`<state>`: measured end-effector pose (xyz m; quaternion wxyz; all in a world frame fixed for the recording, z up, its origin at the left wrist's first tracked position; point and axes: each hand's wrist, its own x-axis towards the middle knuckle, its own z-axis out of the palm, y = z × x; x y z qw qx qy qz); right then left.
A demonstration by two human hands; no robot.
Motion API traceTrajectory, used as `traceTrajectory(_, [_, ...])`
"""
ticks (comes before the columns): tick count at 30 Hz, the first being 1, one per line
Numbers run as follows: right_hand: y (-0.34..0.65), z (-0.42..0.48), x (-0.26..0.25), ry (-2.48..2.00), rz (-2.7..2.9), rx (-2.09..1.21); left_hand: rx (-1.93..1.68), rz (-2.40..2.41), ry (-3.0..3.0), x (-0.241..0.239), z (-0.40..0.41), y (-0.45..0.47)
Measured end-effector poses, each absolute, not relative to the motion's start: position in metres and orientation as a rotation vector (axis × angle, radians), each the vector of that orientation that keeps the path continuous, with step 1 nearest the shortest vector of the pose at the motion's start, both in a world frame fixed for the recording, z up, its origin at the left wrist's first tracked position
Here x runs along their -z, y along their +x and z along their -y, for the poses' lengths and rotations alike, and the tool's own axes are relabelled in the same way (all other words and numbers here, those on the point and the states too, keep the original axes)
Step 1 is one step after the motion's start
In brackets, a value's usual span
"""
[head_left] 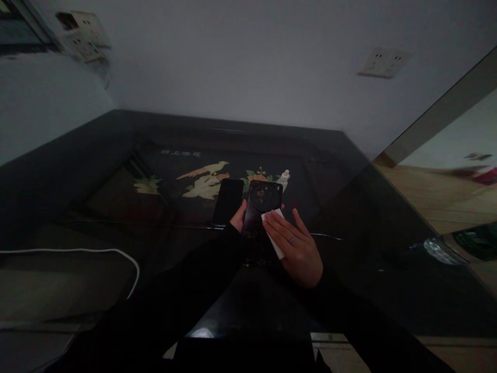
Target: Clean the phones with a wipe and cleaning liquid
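Observation:
A dark smartphone with a big round camera ring is held back side up in my left hand. That hand grips it from the left edge and from below, so most of its fingers are hidden. My right hand, a ring on one finger, presses a white wipe flat against the phone's back, just below the camera ring. Left of the held phone, a second dark phone lies on the glossy black table. Behind the held phone stands a small clear bottle with a white top.
A white cable curves across the left of the table. At the right edge lies a bottle with a green label. Wall sockets sit above the table, and a bird-and-flower picture decorates its top.

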<state>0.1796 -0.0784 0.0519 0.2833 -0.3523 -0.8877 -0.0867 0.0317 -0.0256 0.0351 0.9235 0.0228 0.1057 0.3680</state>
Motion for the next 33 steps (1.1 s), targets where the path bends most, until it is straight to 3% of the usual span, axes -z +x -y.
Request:
traceTrajectory(13, [0.113,0.054,-0.055,-1.250,2.314,0.131,-1.238,-0.306,-0.088,-0.030,0.019,0.043])
traceTrajectory(24, [0.141,0.087,-0.038,-1.194,2.359,0.106,-0.962,-0.449,0.057,-0.035,0.020,0.031])
traceTrajectory(33, [0.121,0.053,-0.047,-1.163,2.356,0.100,-1.221,-0.527,-0.006,-0.032,0.012,0.038])
